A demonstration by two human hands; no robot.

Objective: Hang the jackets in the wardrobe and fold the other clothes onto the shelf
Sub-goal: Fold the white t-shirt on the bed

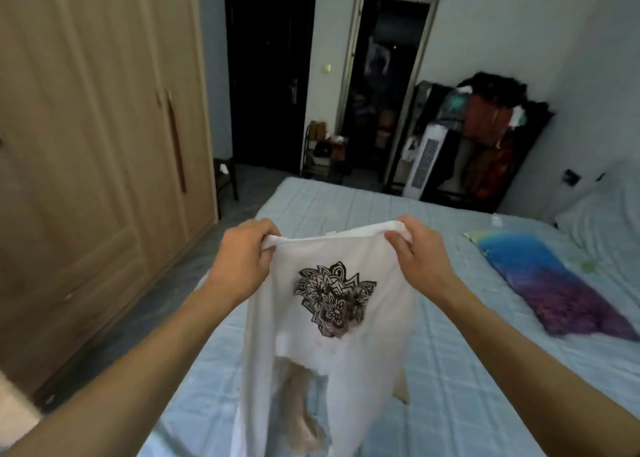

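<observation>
A white T-shirt with a black flower print hangs in the air over the bed. My left hand grips its top left corner, and my right hand pinches its top right corner. The cloth droops down between my forearms, its lower part partly see-through. A beige garment lies on the bed behind the shirt, mostly hidden. The wooden wardrobe stands at the left with its doors closed.
A blue and purple pillow lies on the bed at the right, with a pale pillow behind it. A dark rack stuffed with clothes stands by the far wall. Two dark doorways open at the back.
</observation>
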